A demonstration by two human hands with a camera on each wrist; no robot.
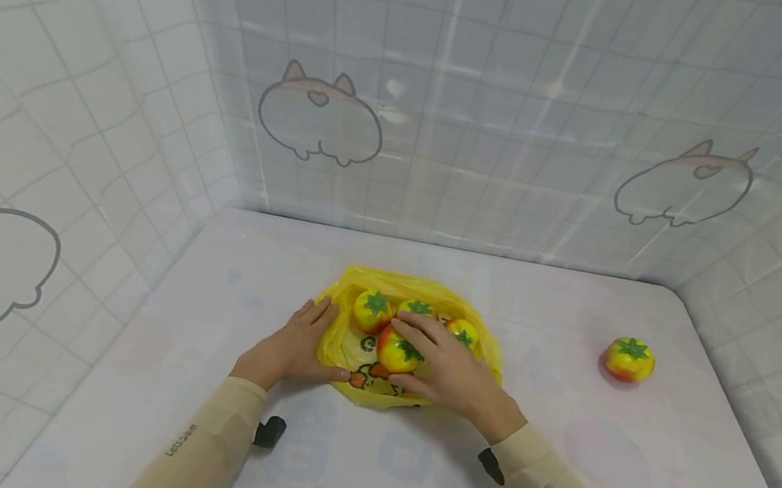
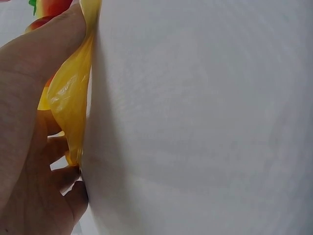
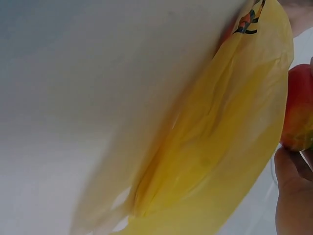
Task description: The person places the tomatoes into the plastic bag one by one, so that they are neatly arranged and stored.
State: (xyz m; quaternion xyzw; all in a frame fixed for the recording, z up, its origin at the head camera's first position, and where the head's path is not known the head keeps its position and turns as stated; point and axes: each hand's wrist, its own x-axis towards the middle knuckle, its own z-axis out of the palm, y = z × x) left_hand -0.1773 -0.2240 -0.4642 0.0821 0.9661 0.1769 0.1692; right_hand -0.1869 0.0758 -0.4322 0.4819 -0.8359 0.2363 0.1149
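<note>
A yellow plastic bag (image 1: 393, 282) lies spread on the table, its mouth facing up and a printed cartoon showing inside. My right hand (image 1: 451, 371) reaches over its right side and grips a yellow-and-red toy fruit (image 1: 396, 351) with a green leafy top. That fruit (image 3: 299, 110) shows at the right edge of the right wrist view, above the thumb. Other such fruits sit in the bag: one at left (image 1: 369, 312), one behind (image 1: 418, 307), one at right (image 1: 463, 331). My left hand (image 1: 296, 345) rests on the bag's left rim, fingers spread, thumb across the near edge.
One more toy fruit (image 1: 629, 360) stands alone on the white table (image 1: 372, 469), far to the right. Tile-patterned sheeting (image 1: 485, 123) with cartoon animal prints rises at the back and both sides. Dark wrist-camera parts (image 1: 270, 432) stick out below the sleeves.
</note>
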